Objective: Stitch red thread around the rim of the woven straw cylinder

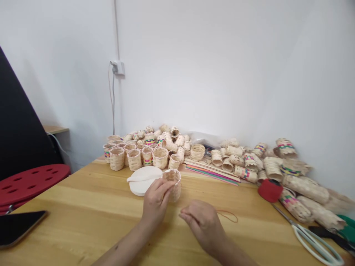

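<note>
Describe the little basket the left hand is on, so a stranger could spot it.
On the wooden table, before the heap of small woven baskets, sits a white round disc. Right beside it stands one small woven basket, apart from the heap, with the left hand against it.

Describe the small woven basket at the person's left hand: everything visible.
The small woven basket is a pale straw-coloured cylinder, open at the top, with a pinkish tinge along its rim. It stands upright on the wooden table, beside a white round disc. The left hand grips its near side; the right hand is apart from it.

Scissors (313, 240) cut off bottom-right
</note>
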Action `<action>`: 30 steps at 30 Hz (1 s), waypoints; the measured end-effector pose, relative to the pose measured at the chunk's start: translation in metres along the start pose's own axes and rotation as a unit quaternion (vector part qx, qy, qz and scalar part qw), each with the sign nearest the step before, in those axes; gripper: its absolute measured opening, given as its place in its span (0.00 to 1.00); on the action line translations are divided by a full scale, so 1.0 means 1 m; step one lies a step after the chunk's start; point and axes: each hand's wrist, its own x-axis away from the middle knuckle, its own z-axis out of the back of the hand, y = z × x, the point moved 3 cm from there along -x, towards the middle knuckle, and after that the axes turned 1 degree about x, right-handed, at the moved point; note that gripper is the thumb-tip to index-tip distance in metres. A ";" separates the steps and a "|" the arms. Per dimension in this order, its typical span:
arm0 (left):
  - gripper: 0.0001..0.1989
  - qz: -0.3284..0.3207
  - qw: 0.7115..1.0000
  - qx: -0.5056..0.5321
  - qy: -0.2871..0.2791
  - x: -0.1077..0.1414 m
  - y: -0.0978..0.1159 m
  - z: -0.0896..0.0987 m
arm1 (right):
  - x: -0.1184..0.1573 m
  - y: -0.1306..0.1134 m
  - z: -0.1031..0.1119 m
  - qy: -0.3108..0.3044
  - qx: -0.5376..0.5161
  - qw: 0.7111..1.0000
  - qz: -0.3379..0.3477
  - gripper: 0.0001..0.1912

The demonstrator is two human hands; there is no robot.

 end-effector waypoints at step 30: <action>0.16 -0.095 0.985 0.008 -0.141 0.023 0.026 -0.018 | 0.004 0.025 0.039 -0.039 0.023 0.999 -0.025 0.12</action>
